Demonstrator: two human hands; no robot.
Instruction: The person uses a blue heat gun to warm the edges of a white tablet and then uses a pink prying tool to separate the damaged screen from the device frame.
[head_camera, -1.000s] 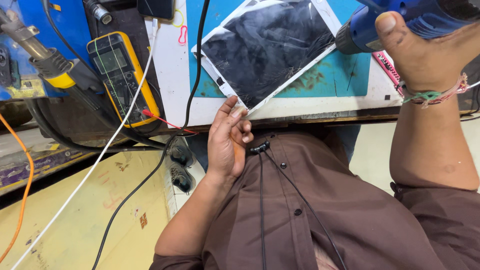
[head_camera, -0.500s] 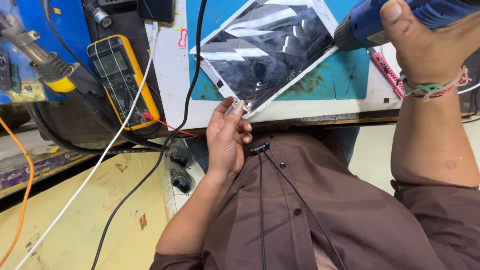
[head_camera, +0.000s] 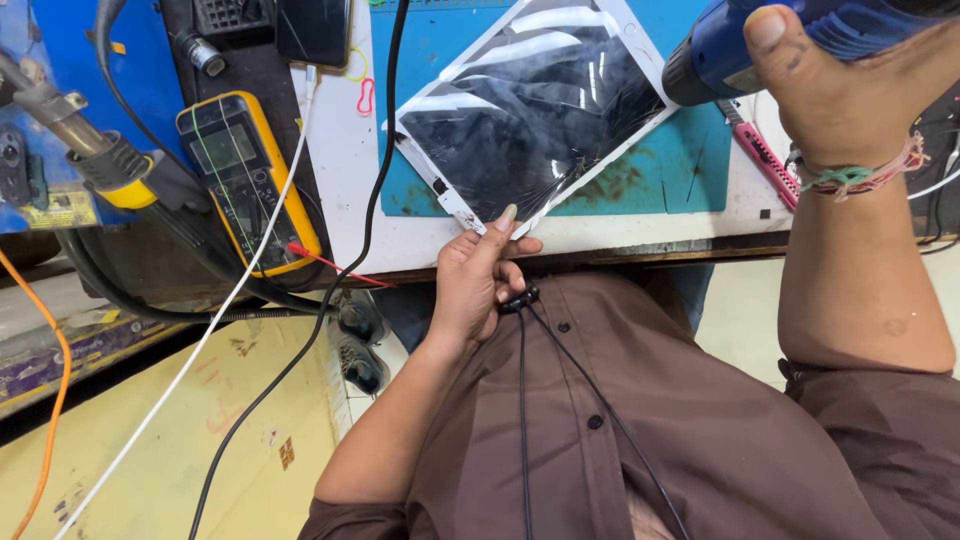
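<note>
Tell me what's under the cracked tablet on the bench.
The tablet lies tilted on a teal mat, which sits on the white benchtop. The left hand touches its near corner. The mat beneath the tablet's middle is covered, so anything there is hidden.

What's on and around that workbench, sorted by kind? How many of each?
Tablets with a cracked screen, left hand at its corner: 1
Blue heat guns, in right hand: 1
Yellow multimeters: 1
Pink tools: 1
Teal work mats: 1
Total: 5
</note>
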